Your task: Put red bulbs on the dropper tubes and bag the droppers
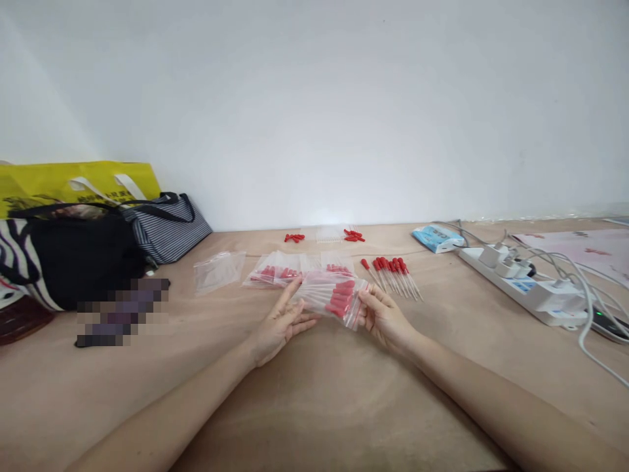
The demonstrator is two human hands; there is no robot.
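Observation:
A clear zip bag holding several red-bulbed droppers is raised just above the table between my hands. Its red-striped zip end points right, where my right hand pinches the edge. My left hand holds the other end, with its fingers partly stretched out along the bag. Just behind and right of the bag lie loose droppers with red bulbs and clear stems. More filled zip bags overlap on the table behind it, partly hidden. An unfilled clear bag lies to their left.
Near the wall are red bulbs and another red cluster beside clear tubes. A blue tissue pack and a white power strip with cables sit right. A striped bag, black bag and yellow bag stand left.

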